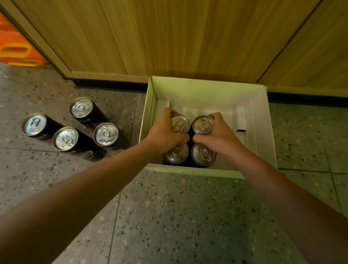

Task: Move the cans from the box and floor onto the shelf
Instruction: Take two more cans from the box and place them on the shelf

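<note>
**A:** From the head view, where do the cans sit against the hands?

**B:** Four stand upright in the white box (258, 125), packed two by two and touching. The left hand (165, 131) is wrapped around the far-left can (180, 123), and the right hand (220, 133) around the far-right can (203, 124). Each can's long axis runs vertical, top towards the camera, so the fingers (168, 112) come over the rim from the outer side with the thumbs meeting in the gap between the two cans.

**A:** Clenched, or only resting?

**B:** Curled round the upper part of each can, I'd say grasping. Whether the cans are lifted off the box bottom, I cannot tell.

**A:** And the rest?

**B:** The two near cans (203, 154) lie just under the wrists, untouched. Four more floor cans (65, 138) stand on the floor (183, 225) to the left of the box, nearer the left arm.

**A:** The shelf?

**B:** Not in view; only a wooden panel (155, 27) behind the box. My judgement: the lift must go straight up along the can axis, clear of the box wall.
</note>
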